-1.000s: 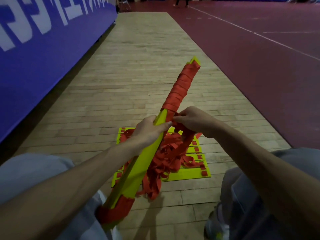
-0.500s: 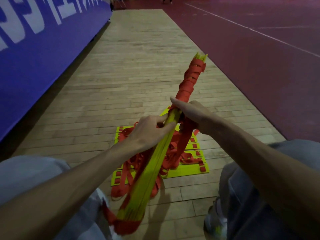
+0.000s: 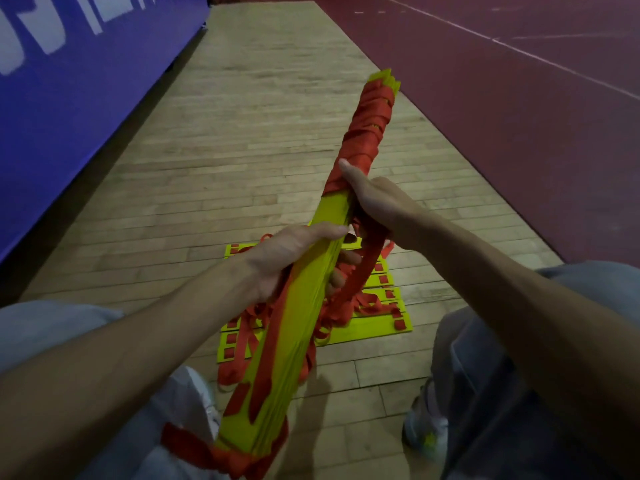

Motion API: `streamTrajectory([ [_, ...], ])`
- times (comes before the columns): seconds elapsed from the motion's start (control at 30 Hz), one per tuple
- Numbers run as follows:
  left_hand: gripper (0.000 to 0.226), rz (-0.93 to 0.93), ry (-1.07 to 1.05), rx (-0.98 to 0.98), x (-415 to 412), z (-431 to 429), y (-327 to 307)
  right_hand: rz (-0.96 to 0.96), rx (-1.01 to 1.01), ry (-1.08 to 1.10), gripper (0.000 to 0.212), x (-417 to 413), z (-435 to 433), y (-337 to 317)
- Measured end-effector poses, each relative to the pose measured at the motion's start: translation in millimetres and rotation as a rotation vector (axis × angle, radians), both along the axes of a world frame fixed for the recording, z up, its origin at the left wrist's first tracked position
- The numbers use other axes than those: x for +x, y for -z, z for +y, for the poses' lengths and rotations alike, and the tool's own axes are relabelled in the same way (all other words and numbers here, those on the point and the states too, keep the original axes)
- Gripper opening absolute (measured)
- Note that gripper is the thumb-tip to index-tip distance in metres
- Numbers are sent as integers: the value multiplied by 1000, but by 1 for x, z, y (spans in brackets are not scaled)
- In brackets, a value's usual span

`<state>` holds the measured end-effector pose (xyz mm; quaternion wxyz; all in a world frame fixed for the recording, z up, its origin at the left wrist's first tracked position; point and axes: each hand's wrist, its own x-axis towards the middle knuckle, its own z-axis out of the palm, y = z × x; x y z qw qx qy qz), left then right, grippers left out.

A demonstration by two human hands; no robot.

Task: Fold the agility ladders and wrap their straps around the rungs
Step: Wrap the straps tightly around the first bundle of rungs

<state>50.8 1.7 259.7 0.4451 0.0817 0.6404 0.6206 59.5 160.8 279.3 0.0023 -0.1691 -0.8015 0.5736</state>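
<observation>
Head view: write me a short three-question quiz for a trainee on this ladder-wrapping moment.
1. True or false: the far end of the rung bundle is already wrapped in red strap.
2. The right hand holds: A) the red strap at the wrap's edge B) a shoe C) nothing.
3. Fill in: the left hand grips the bundle's bare ___ middle.
Key: 1 true; 2 A; 3 yellow.
</observation>
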Motion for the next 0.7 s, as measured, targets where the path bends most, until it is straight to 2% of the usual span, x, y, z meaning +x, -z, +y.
streamTrajectory([
  [0.07,18,56,-65,16,-3,0,-1,-69,109,-116,66,3,4,-2],
  [0.13,17,169,-141,-44,-10,-1,5,-130,175,-211,65,4,7,0],
  [0.27,25,302,-258,-157,-16,-2,19,-125,252,-278,26,3,9,6],
  [0.33,29,340,-277,-160,-20,0,23,-88,204,-210,26,0,6,7],
  [0.37,35,401,-261,-186,-20,2,24,-81,161,-176,29,-2,4,7],
  [0.43,46,616,-156,-363,-17,5,24,-100,98,-123,33,-2,-1,6],
  [0.5,37,861,-38,-573,-11,6,25,-131,62,-78,32,-3,-5,8],
  [0.53,33,929,-9,-605,-7,6,25,-143,36,-60,30,-3,-5,8],
  [0.7,36,956,79,-579,-7,3,32,-131,-108,-81,33,2,-7,6],
])
